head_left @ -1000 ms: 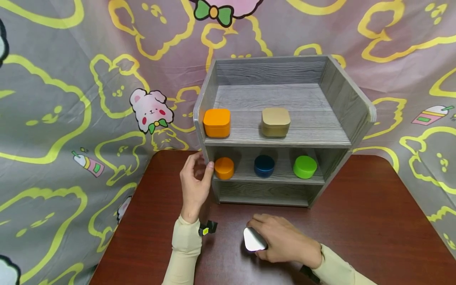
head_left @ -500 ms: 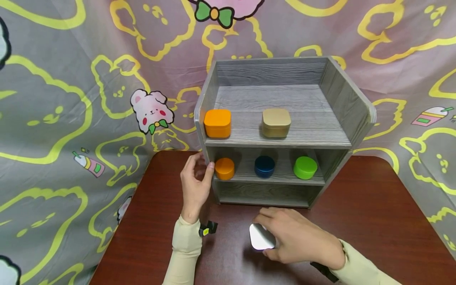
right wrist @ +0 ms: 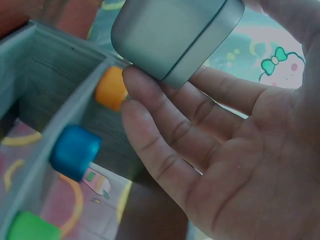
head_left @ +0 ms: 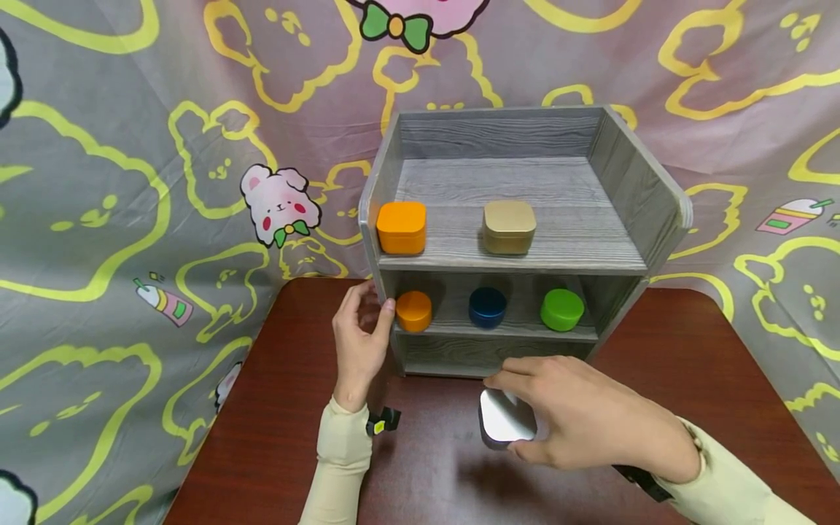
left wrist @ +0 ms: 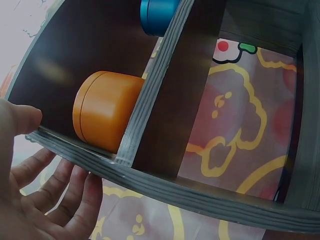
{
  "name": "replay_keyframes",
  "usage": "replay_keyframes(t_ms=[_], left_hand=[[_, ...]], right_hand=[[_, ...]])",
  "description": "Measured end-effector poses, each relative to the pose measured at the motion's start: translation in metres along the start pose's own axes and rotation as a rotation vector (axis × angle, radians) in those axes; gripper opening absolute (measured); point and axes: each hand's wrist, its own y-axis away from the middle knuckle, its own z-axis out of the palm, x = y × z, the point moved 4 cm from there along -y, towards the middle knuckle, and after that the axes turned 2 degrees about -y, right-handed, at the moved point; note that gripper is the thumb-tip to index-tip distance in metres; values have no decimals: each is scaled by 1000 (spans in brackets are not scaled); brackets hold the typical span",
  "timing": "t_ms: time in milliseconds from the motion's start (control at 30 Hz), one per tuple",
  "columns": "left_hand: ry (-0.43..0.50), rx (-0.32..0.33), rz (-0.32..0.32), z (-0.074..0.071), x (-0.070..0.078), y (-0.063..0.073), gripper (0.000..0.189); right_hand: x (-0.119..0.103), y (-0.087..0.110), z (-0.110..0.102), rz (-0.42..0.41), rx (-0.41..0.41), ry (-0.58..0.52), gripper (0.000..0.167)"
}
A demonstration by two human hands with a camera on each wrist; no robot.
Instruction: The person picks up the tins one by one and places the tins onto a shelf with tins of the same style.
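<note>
My right hand (head_left: 567, 412) holds a silver square tin (head_left: 505, 417) with rounded corners, fingers on its far side and thumb on the near side. A shadow lies on the table below it. In the right wrist view the tin (right wrist: 170, 37) shows a lid seam, and fingertips press its side. My left hand (head_left: 359, 339) grips the left side panel of a grey wooden shelf (head_left: 512, 262), thumb on the inner side and fingers outside. The left wrist view shows this hand (left wrist: 50, 195) around the panel edge, close to a round orange tin (left wrist: 107, 110).
On the top shelf stand a square orange tin (head_left: 402, 228) and a square gold tin (head_left: 509, 227). The middle shelf bears the round orange tin (head_left: 413, 311), a round blue tin (head_left: 487, 307) and a round green tin (head_left: 562, 309). A patterned curtain (head_left: 85, 240) hangs behind the brown table (head_left: 262, 437).
My right hand has raised the silver tin from the table and carried it to the right and toward the shelf. The left hand stays on the panel.
</note>
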Motion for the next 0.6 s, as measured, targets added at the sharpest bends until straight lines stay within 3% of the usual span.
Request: replay_keyframes(t_ms=[400, 600], left_hand=[[-3, 3, 8, 0, 1, 0, 32], [-3, 0, 10, 0, 1, 0, 32]], right_hand=[[-9, 1, -35, -69, 55, 102, 57], [-13, 4, -56, -110, 65, 93, 62]])
